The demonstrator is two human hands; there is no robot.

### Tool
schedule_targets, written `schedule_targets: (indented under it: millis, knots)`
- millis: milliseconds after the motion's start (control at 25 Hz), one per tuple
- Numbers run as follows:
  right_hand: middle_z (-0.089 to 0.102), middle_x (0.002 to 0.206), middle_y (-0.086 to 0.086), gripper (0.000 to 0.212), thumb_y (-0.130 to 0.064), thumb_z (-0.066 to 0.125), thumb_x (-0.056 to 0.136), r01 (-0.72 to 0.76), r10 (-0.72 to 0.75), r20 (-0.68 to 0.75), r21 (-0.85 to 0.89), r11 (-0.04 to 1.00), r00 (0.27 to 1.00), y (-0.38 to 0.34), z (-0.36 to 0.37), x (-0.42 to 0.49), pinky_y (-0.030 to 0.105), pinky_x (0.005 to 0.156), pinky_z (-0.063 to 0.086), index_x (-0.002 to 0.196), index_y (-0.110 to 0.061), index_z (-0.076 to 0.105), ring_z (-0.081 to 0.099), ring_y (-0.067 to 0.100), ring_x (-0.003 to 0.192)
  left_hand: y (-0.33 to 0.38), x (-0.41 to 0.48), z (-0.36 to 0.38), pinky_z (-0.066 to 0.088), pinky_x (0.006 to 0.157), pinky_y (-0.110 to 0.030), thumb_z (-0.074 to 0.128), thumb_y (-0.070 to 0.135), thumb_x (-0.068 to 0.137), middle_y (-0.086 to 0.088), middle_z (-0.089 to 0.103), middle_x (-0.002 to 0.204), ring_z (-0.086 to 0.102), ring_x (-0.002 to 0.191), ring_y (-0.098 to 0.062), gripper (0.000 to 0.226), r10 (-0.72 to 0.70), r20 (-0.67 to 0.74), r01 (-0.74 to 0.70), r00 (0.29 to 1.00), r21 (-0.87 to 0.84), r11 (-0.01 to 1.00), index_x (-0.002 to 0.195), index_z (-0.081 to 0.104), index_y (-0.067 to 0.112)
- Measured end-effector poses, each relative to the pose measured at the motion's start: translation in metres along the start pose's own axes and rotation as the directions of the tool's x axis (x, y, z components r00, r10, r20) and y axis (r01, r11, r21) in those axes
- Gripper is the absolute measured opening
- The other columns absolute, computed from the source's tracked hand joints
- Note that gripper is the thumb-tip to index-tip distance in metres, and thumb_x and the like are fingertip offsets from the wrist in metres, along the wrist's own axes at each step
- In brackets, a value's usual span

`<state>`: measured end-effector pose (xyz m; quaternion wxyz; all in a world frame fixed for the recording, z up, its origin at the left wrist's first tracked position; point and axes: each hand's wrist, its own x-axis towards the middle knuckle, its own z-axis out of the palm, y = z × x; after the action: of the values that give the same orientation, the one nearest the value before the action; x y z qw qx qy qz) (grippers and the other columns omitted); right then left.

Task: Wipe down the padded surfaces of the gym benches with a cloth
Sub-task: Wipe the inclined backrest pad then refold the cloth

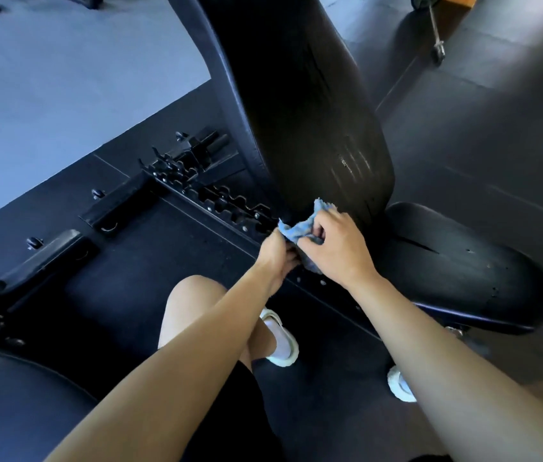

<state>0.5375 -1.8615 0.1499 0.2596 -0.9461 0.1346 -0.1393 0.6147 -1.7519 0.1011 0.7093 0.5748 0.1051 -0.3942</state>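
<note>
Blue cloth (300, 226) | both hands gripping | black backrest pad (297, 111) base

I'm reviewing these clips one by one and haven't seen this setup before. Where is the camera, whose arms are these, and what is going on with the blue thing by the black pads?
There is no machine here: a person wears one wide-angle camera on the head, looking down, so the arms are their own. Both hands, the left hand and the right hand, hold a blue cloth bunched between them. It sits at the lower end of a black backrest that slopes up and away from the camera. To the right lies the bench's seat pad, its cover cracked. Under the backrest you see the notched metal frame on dark floor mats. The person's knee and white shoes show below.
</note>
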Motion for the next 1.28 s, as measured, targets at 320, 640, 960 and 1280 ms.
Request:
schedule_targets:
  millis: [320, 640, 960, 1280]
  knots:
    - [0.046, 0.074, -0.006, 0.031, -0.034, 0.065, 0.079, 0.078, -0.077, -0.104, 0.008, 0.997, 0.992, -0.013, -0.002, 0.001, 0.030, 0.065, 0.036, 0.074, -0.013, 0.044, 0.043, 0.017, 0.078, 0.000, -0.001, 0.000, 0.058, 0.081, -0.035, 0.038, 0.024, 0.103, -0.012, 0.075, 0.103, 0.071, 0.094, -0.025, 0.035, 0.217, -0.046, -0.221, 0.975, -0.241, 0.945, 0.107, 0.068, 0.007]
    - [0.053, 0.082, 0.002, 0.030, -0.033, 0.065, 0.082, -0.184, 0.188, 0.051, -0.071, 0.980, 0.981, 0.044, 0.003, -0.031, 0.039, 0.070, 0.046, 0.076, -0.012, 0.046, 0.054, 0.026, 0.081, -0.029, 0.011, 0.012, 0.056, 0.080, -0.030, 0.026, 0.037, 0.108, -0.010, 0.072, 0.124, 0.071, 0.104, -0.020, 0.052, -0.065, 0.078, 0.066, 0.995, -0.010, 0.998, 0.130, 0.065, 0.009]
    - [0.045, 0.074, -0.005, 0.031, -0.031, 0.064, 0.079, 0.116, -0.120, -0.087, -0.052, 0.992, 0.989, -0.001, -0.003, -0.007, 0.027, 0.064, 0.033, 0.071, -0.014, 0.040, 0.041, 0.016, 0.076, -0.018, 0.000, 0.008, 0.059, 0.079, -0.036, 0.034, 0.028, 0.104, -0.018, 0.073, 0.105, 0.072, 0.091, -0.027, 0.041, 0.141, 0.017, -0.133, 0.990, -0.238, 0.962, 0.117, 0.064, 0.002]
    - [0.057, 0.104, 0.010, 0.026, -0.030, 0.061, 0.090, -0.272, 0.322, 0.219, -0.229, 0.935, 0.921, 0.084, 0.007, -0.055, 0.038, 0.079, 0.046, 0.103, -0.007, 0.061, 0.057, 0.032, 0.101, -0.049, -0.007, 0.034, 0.053, 0.094, -0.036, 0.023, 0.026, 0.110, -0.013, 0.065, 0.129, 0.062, 0.123, -0.031, 0.048, -0.290, 0.085, 0.277, 0.953, 0.132, 0.952, 0.134, 0.057, 0.001]
